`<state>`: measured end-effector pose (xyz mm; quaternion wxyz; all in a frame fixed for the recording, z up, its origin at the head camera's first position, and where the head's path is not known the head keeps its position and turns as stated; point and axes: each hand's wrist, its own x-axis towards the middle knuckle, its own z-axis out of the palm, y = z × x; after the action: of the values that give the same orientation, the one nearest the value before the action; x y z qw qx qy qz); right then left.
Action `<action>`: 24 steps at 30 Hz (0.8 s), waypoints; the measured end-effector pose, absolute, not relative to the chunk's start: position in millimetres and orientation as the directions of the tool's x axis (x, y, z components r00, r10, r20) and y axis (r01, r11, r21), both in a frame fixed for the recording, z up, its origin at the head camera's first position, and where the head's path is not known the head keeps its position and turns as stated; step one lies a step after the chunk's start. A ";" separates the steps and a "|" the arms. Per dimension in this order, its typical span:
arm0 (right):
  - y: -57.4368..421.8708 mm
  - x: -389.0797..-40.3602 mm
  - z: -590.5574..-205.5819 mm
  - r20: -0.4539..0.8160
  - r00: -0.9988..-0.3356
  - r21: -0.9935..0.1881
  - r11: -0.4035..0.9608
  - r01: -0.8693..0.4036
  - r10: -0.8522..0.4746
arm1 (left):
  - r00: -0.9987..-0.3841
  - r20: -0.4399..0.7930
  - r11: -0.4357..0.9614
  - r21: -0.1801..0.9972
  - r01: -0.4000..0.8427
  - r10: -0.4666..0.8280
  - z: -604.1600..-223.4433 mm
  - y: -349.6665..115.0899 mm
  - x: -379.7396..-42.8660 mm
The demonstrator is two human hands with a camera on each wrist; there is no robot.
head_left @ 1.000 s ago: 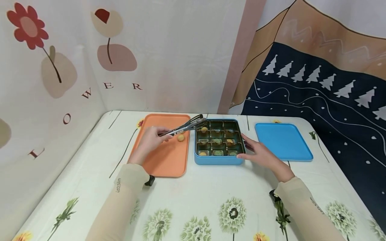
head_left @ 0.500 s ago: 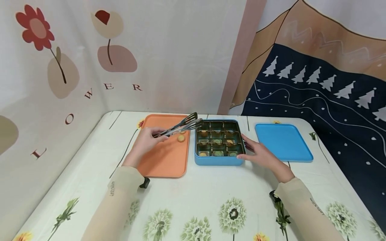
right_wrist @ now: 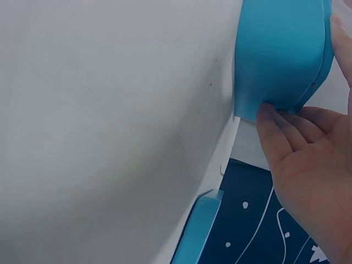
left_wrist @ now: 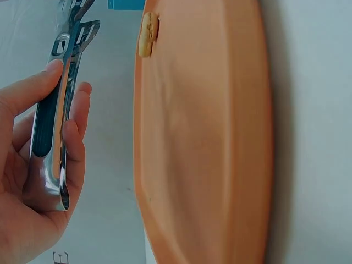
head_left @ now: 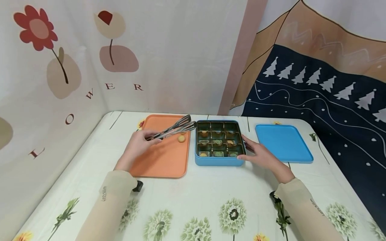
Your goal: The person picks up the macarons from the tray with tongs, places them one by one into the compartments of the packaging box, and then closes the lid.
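My left hand (head_left: 136,146) grips metal tongs (head_left: 174,126) over the orange tray (head_left: 167,160). Thumb and fingers wrap their handle in the left wrist view; the tips stand apart, nothing between them. Small round biscuits (head_left: 181,138) lie at the tray's right side, one partly behind the tongs. Right of the tray stands a blue box (head_left: 219,161) with a dark divided insert (head_left: 217,126); yellowish and green pieces show in several compartments. My right hand (head_left: 260,153) touches the box's right side, thumb at the near corner. In the right wrist view its fairly straight fingertips press the blue wall.
A flat blue lid (head_left: 284,142) lies right of the box, beyond the right hand. A flower-printed cloth (head_left: 208,197) covers the table. Printed curtains (head_left: 181,67) hang close behind the table's back edge and on both sides.
The left hand has drawn the tongs leftward from the box's back-left compartment to over the orange tray. A yellowish piece seen at their tips earlier is no longer there. The right hand keeps its place.
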<state>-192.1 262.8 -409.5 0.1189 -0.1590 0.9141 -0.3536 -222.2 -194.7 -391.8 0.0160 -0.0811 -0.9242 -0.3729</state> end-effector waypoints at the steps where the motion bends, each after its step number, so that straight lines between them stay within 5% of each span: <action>1: 263.2 -191.8 -409.5 -0.104 -0.920 -0.685 0.698 -0.209 -0.377 | -0.986 0.093 0.707 0.688 0.163 0.137 -392.3 -196.0 -221.5; 24: 262.5 -192.0 -408.7 -0.109 -0.922 -0.690 0.696 -0.199 -0.371 | -0.988 0.093 0.725 0.672 0.152 0.122 -403.6 -218.8 -212.4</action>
<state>-192.0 262.5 -408.7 0.1205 -0.1560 0.9130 -0.3571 -212.4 -218.8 -403.6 0.0210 -0.0737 -0.9284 -0.3636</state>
